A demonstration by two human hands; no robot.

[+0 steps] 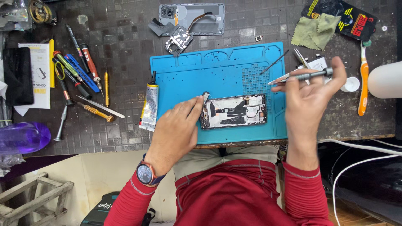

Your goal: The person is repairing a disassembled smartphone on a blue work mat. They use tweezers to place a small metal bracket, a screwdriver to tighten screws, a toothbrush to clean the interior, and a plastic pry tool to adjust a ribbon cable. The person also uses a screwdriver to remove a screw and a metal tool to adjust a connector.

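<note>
Two hands work over an opened phone point(233, 111) that lies on a blue mat point(188, 79) in the middle of the frame, near the front edge of the bench point(125, 25). The phone has no back cover, its inner parts show, and its long axis runs left to right across the picture.

The left hand point(175, 132) rests at the left end of the phone, with the fingertips touching the upper left corner of it; the fingers are bent together and press on the phone, not closed around it. This hand is the nearer one to the phone.

The right hand point(309, 98) is raised at the right of the phone, a little above and apart from it. Its fingers are closed on a thin grey screwdriver point(299, 77), which lies almost level and points to the left. The phone is therefore to the lower left of the screwdriver tip.

Beside the mat on the left lies a glue tube point(150, 104), and further left several screwdrivers point(81, 69). Upper in the frame sits the back cover point(197, 19).
</note>
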